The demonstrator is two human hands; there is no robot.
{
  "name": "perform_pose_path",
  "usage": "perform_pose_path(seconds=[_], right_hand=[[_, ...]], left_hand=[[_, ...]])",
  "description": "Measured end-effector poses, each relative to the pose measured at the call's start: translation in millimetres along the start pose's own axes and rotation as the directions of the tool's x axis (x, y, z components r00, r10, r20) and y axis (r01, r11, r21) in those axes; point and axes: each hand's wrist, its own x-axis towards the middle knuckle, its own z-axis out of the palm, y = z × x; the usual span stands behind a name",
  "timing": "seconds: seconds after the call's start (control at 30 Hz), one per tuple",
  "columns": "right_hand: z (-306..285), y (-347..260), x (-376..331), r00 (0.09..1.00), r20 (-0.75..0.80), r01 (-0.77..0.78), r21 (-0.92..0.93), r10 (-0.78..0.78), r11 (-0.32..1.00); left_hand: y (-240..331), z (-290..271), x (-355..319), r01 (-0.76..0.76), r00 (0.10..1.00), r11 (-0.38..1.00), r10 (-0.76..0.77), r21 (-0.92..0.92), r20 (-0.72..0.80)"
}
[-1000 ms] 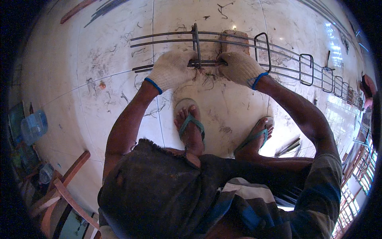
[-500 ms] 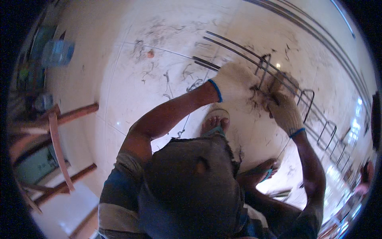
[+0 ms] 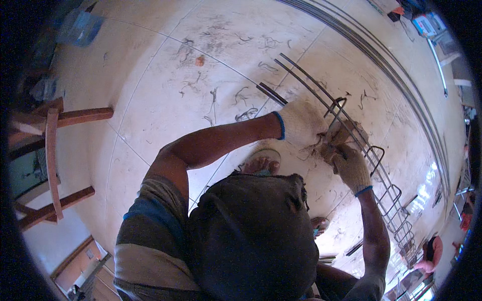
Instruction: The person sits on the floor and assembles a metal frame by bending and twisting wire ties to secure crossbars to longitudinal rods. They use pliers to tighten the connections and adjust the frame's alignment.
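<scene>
A long cage of dark steel bars (image 3: 314, 91) and bent stirrups (image 3: 377, 156) runs from upper middle to lower right. My left hand (image 3: 305, 121), in a cream knit glove with a blue cuff, is closed over the near bars, whose ends (image 3: 271, 93) stick out past it. My right hand (image 3: 353, 168), gloved alike, is closed beside the cage; what its fingers grip is hidden. A tuft of thin dark wires (image 3: 315, 148) shows between the hands. Just beyond them, a brownish block (image 3: 343, 134) sits under the bars.
Loose wire scraps (image 3: 213, 103) and an orange bit (image 3: 200, 60) lie on the tiled floor (image 3: 150, 95). Long straight rods (image 3: 396, 75) stretch along the far right. A wooden frame (image 3: 53, 160) and a clear plastic container (image 3: 80, 27) stand left. A person in pink (image 3: 436, 253) is at the lower right.
The view has shifted, bringing more of the right side into sight. Both hands stay at the same part of the cage, with the right hand slightly closer to the left.
</scene>
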Motion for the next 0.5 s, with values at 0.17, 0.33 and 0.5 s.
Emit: perform_pose_path(seconds=[0.17, 0.33, 0.5], right_hand=[[-1, 14, 9, 0.998, 0.036, 0.055, -0.107, -0.052, 0.993], [3, 24, 2, 1.000, -0.022, 0.020, -0.074, -0.022, 0.997], [6, 22, 3, 0.995, -0.079, 0.054, -0.084, -0.061, 0.995]], left_hand=[[-8, 1, 5, -0.100, 0.995, 0.990, 0.099, -0.103, -0.022], [-11, 1, 8, -0.093, 0.996, 0.987, 0.094, -0.132, -0.001], [-3, -12, 8, -0.061, 0.996, 0.996, 0.065, -0.061, 0.057]])
